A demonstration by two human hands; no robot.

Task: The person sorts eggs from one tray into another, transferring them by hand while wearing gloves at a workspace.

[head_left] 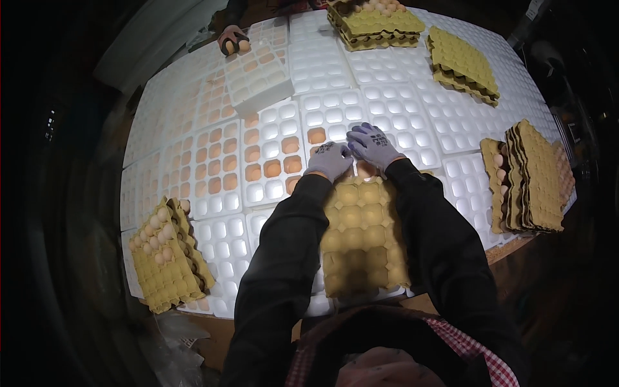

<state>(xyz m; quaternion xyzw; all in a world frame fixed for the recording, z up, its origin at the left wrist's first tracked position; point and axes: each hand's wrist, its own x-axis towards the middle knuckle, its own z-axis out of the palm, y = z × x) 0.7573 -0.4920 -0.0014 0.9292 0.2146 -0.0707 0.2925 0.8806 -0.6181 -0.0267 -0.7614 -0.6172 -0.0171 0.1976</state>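
Note:
A yellow pulp egg tray (353, 216) lies before me between my forearms, with brown eggs (365, 169) showing at its far edge. Just past that edge, my left hand (330, 160) and my right hand (375, 144), both in pale grey knit gloves, sit side by side over white foam egg trays (332, 106). Both hands have curled fingers pointing down toward the foam cells. Whatever they hold is hidden under the gloves. A brown egg (316, 135) rests in a foam cell beside my left hand.
Foam trays to the left hold many eggs (216, 168). Pulp trays are stacked at the near left (169, 258), far side (377, 29), far right (463, 64) and right edge (525, 177). Across the table, another person's hand (233, 41) holds eggs over a raised foam tray (261, 87).

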